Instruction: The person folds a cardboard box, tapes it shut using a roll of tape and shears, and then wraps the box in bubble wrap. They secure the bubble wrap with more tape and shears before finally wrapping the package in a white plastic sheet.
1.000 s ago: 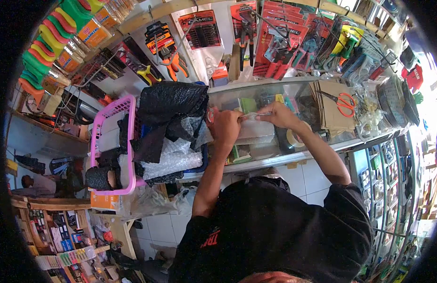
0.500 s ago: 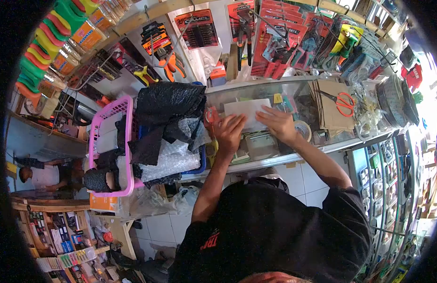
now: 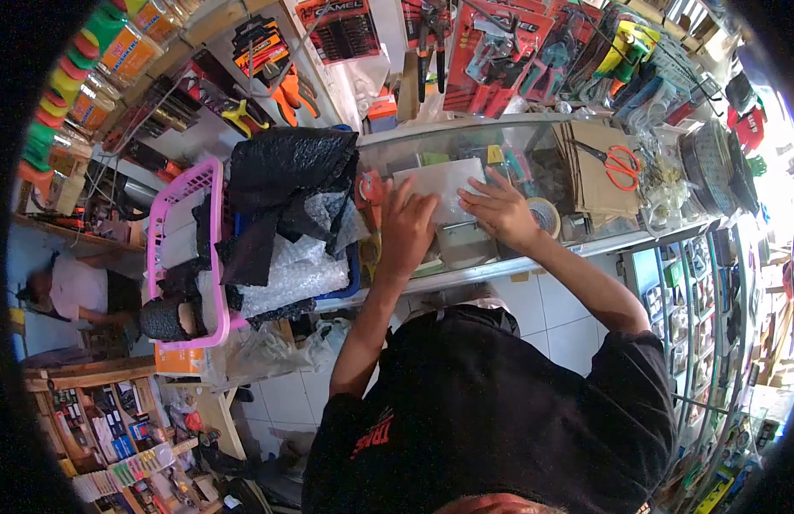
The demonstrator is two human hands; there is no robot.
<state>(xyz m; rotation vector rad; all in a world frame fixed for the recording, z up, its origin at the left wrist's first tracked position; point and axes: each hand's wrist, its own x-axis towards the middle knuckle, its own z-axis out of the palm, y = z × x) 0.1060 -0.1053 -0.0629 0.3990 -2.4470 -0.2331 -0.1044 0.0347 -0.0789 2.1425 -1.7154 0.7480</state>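
On the glass counter (image 3: 534,257), a white sheet (image 3: 444,178) lay flat. The left hand (image 3: 407,230) pressed its left part with fingers spread; the right hand (image 3: 500,210), also spread, pressed its right edge near a tape roll (image 3: 547,215).

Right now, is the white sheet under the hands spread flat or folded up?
Spread flat: the white sheet lies on the glass counter, left hand and right hand resting open on it.

"CAMEL" in white on hanging red-and-black tool card (image 3: 338,30), top edge cropped. Red lettering on black shirt (image 3: 373,439): skewed, not legible. Orange box labels (image 3: 127,53): too small.
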